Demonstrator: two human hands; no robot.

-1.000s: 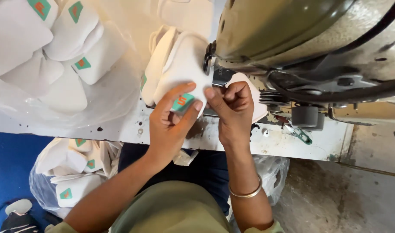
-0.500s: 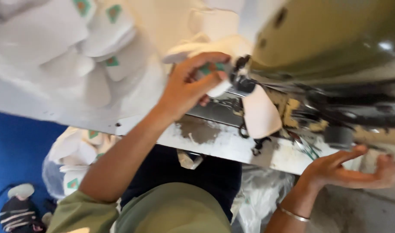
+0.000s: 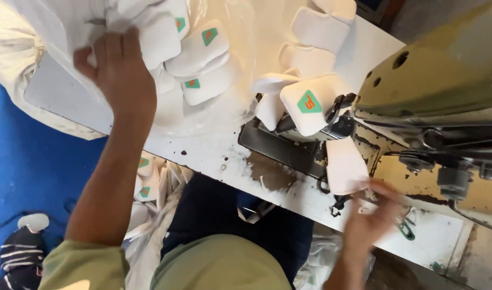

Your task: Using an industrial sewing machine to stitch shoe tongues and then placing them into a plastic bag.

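My left hand (image 3: 117, 70) spreads wide over the bagged white padded pieces (image 3: 195, 51) to pick one; my right hand (image 3: 372, 215), blurred, pinches a finished piece (image 3: 345, 166) off the sewing machine (image 3: 434, 91).

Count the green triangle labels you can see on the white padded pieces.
6: three in the table pile, one at the sewing machine, two in the bag below. More may be hidden.

I see white padded pieces (image 3: 203, 51) with green and orange labels, far left. The machine (image 3: 444, 80) on my right is olive green. The table (image 3: 213, 153) is white with brown stains; the floor (image 3: 25, 166) is blue.
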